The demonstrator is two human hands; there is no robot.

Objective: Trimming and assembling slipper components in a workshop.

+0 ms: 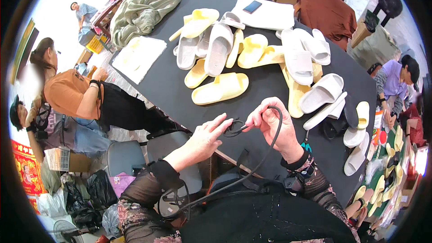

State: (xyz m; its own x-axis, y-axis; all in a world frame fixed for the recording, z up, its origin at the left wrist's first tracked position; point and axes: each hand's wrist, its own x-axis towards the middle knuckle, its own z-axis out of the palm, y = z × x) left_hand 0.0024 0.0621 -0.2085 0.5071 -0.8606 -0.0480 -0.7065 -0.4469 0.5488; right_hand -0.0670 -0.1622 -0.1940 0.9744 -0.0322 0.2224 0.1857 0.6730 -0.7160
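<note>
A black cable (260, 165) rises from near my lap and arcs over my right hand (275, 128). That hand is closed on it, thumb and fingers pinching the cable above the table's near edge. A small loop of the same cable hangs between my two hands. My left hand (198, 140) is beside this loop, its fingers stretched out and their tips at the loop's edge; whether they touch is hard to tell. Just beyond my hands, a pale yellow slipper (220, 88) lies on the dark table (180, 94). Grey slippers (321, 93) lie to the right.
Further back are several yellow and grey slippers, a phone (252, 6) on white cloth, and a green cloth bundle (145, 11). Grey chairs (175, 153) stand at the near left. A person in orange (69, 92) is at the left; others work by a slipper-covered table at the right.
</note>
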